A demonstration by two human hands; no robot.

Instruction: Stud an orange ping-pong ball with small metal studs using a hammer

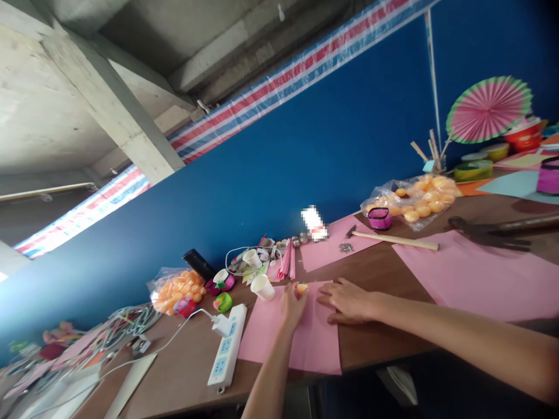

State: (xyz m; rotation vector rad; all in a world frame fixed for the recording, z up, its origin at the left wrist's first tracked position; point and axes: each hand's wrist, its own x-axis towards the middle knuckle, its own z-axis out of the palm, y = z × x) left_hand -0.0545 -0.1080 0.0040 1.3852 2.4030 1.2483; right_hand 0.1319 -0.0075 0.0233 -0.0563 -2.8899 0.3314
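Observation:
My left hand [294, 305] is closed around a small orange ball [301, 288], whose top shows between the thumb and fingers. It rests on a sheet of pink paper [257, 343] lying on the brown table. My right hand [349, 301] lies flat with fingers spread, across the right edge of that sheet. A white paper cup [262, 287] stands tilted in view at the sheet's far left corner, near my left hand.
A white power strip [227, 349] with a plugged-in charger lies left. Bags of orange balls [179, 291] sit left and far right. A small hammer [393, 238], a larger hammer [493, 230] and more pink paper [480, 279] are right. Another person's hand [117, 361] is at far left.

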